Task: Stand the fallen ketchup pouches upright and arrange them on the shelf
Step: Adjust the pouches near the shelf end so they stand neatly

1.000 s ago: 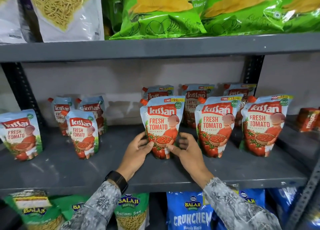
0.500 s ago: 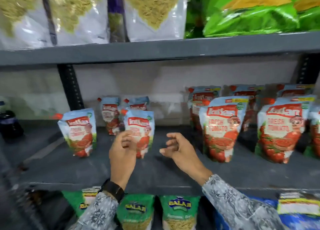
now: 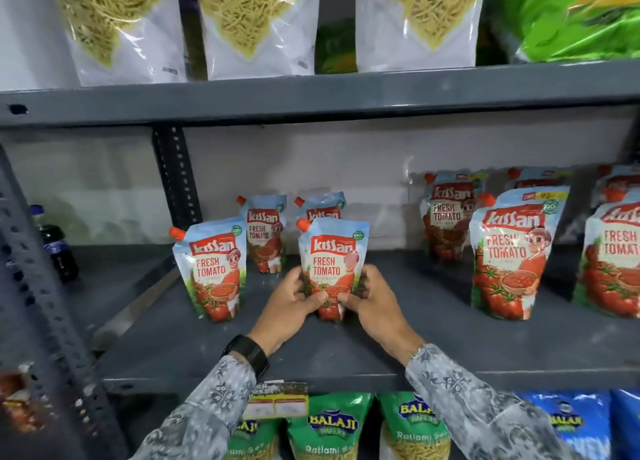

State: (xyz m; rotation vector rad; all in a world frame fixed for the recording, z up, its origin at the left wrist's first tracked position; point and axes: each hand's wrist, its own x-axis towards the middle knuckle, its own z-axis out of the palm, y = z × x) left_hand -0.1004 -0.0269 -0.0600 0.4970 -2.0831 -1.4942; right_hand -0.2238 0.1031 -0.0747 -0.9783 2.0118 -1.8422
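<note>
1. As far as the frame showed, every ketchup pouch in sight stood upright on the grey shelf (image 3: pixel 346 352), so the righting seemed largely done; what remained looked like squaring the rows.
2. Both hands cupped one small pouch (image 3: pixel 331 262) at centre frame: the left hand (image 3: pixel 294 300) pressed its left edge, the right hand (image 3: pixel 372 300) its right edge, thumbs pinching the lower front.
3. That held pouch sat with its base on the shelf, upright, label facing the camera, orange cap at its upper left corner.
4. Left of it stood another small pouch (image 3: pixel 213 269), apart from the hands; two more small pouches (image 3: pixel 265 231) stood behind, near the back wall.
5. At the right of the frame, larger pouches (image 3: pixel 512 255) stood in two rows, front and back, partly cut off by the edge.
6. Each pouch looked soft-sided and full, pale blue on top, with red tomato artwork below.
7. A wide bare gap separated the small group from the larger one; closing it was probably still to do.
</note>
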